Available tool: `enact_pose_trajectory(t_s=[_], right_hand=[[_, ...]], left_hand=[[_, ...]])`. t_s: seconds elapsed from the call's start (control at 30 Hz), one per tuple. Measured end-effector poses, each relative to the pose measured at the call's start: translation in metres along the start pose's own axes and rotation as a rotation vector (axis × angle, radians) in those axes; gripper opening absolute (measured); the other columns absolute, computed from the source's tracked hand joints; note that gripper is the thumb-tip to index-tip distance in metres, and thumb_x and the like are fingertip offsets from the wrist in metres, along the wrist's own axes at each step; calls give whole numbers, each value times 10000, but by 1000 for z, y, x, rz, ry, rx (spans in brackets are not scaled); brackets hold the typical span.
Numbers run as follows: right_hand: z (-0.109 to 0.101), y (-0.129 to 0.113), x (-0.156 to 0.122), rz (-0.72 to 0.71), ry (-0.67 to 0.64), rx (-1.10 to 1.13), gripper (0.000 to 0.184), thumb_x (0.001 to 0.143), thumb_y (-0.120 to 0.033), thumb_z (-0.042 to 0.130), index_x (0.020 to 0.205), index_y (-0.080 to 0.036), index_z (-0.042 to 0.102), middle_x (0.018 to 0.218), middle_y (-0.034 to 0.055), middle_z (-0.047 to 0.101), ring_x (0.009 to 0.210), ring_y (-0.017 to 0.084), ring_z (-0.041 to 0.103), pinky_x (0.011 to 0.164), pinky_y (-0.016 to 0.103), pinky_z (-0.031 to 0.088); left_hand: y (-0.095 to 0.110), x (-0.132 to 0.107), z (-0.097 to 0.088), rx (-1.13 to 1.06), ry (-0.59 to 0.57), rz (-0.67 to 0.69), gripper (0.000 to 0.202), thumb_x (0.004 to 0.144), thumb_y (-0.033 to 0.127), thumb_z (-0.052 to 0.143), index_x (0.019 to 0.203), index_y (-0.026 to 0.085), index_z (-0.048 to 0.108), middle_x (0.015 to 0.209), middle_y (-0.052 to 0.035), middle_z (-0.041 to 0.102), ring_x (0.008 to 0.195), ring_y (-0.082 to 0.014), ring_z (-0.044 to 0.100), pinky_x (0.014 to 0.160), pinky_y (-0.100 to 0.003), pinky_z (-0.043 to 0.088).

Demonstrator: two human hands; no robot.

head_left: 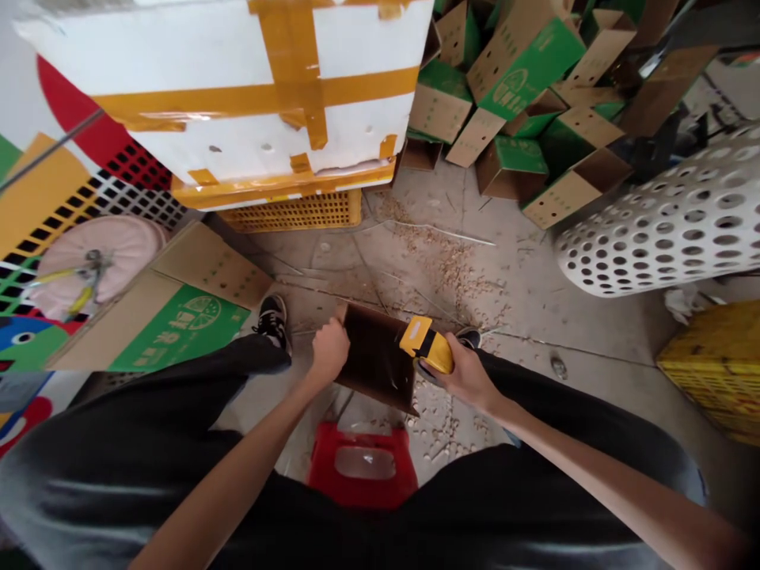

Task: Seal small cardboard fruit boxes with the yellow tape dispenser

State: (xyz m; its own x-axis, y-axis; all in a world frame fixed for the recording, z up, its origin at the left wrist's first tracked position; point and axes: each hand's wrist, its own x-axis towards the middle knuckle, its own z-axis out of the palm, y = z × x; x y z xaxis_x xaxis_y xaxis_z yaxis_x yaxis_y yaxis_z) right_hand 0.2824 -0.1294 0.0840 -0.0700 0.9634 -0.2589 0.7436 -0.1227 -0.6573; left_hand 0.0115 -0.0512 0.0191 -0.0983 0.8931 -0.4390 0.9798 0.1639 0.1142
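Observation:
I sit on a red stool (363,469) with a small brown cardboard box (377,356) held between my knees. My left hand (330,350) is closed on the box's left edge. My right hand (469,376) grips a yellow and black tape dispenser (428,346), which rests against the box's right side. A strip of clear tape seems to lie over the box's dark face.
A white foam crate (237,87) bound with orange tape sits on a yellow plastic crate (297,211) ahead. Flat green-printed cartons (172,317) lie at my left. A heap of folded green and brown boxes (522,95) fills the far right, beside a white perforated roll (665,229). Another yellow crate (721,368) stands at right.

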Motion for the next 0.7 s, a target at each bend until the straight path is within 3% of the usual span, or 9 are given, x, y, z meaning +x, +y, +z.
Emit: enact_pose_trajectory(t_s=[0.07,0.17,0.27,0.33,0.37,0.5,0.6,0.7], right_hand=[[15,2,5,-18,6,-33,355,939,-529,646,1028,-259,434,966,37,675,844,208,639,762,294,470],[34,6,10,-24,-7,-87,320,937,-427,649,1090,-241,437,1057,84,685,962,245,661,838,317,486],[47,6,8,-17,-12,-142,304,928,-335,646,1127,-205,456,1099,133,678,1020,276,647,878,348,487],[54,2,7,-15,-22,-180,316,915,-291,657,1152,-184,477,1143,162,674,1058,297,636,917,376,481],[58,-1,7,-12,-26,-199,327,905,-271,667,1162,-178,488,1162,174,672,1080,312,630,941,397,475],[70,-17,17,-9,-28,-245,405,861,-185,709,1218,-168,521,1221,212,668,1160,376,603,1018,492,431],[69,-21,26,-16,-13,-224,427,855,-162,708,1235,-163,513,1222,219,675,1141,367,620,994,479,442],[57,-17,25,-42,-2,-163,339,862,-179,697,1138,-186,500,1105,153,708,979,282,669,857,370,485]], left_hand=[[15,-8,5,42,-64,74,450,1065,222,347,1359,-38,566,1221,-321,677,1158,-377,704,935,-408,542],[24,-16,6,72,-192,188,607,1036,425,503,1390,-66,553,1362,-359,588,1295,-442,609,1019,-455,504],[6,-23,1,85,-336,306,599,1005,529,551,1331,36,646,1367,-272,612,1225,-385,658,1025,-425,503],[-14,-32,-1,115,-385,491,500,1034,524,493,1218,115,714,1332,-209,630,1145,-315,691,1024,-383,502],[-24,-36,-1,145,-331,585,472,1051,492,455,1208,130,714,1332,-202,622,1123,-303,693,1028,-388,501],[-40,-39,5,271,-198,705,441,1079,319,327,1216,115,694,1119,-196,718,963,-310,725,898,-425,544],[-33,-19,10,340,-167,795,386,1048,275,389,1037,113,739,932,-187,752,912,-327,735,855,-433,548],[-21,8,17,330,-99,809,344,1027,285,447,939,136,745,868,-179,753,865,-320,742,817,-422,553]])
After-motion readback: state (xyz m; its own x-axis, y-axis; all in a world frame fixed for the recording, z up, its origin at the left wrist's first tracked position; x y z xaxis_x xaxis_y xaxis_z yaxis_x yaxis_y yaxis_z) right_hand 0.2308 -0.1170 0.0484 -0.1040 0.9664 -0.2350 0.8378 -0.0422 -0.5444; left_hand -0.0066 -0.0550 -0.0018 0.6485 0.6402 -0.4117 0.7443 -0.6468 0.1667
